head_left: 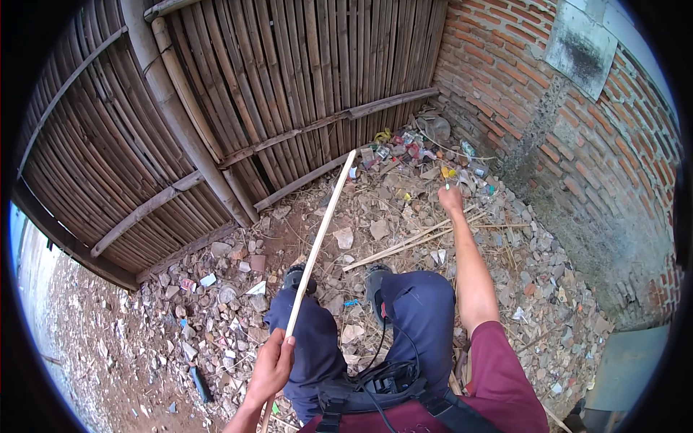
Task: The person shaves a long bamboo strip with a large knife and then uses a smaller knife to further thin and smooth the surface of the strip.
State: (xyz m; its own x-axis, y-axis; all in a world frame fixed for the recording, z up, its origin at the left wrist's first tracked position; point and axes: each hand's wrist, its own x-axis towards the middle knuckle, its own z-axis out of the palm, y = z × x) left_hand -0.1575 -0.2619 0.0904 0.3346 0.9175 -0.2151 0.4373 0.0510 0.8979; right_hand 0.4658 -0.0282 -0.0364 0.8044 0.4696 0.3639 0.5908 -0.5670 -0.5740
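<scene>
A long, pale strip of split bamboo or wood (pixel 317 242) slants up past my left knee. My left hand (pixel 271 363) is closed around it near its lower part, and its far end rises in front of the bamboo wall. My right arm reaches out ahead and to the right. At its end my right hand (pixel 451 200) is closed, with a small pale bit showing at its top; what it holds, if anything, I cannot make out. Several thin pale strips (pixel 411 244) lie on the ground between my right foot and that hand.
A bamboo slat wall (pixel 289 72) stands ahead and left, meeting a brick wall (pixel 520 79) on the right. Rubble (pixel 238 310) covers the ground. Litter (pixel 411 148) is heaped in the corner. A dark bottle-like object (pixel 201 384) lies at lower left. Cables (pixel 393 339) hang by my lap.
</scene>
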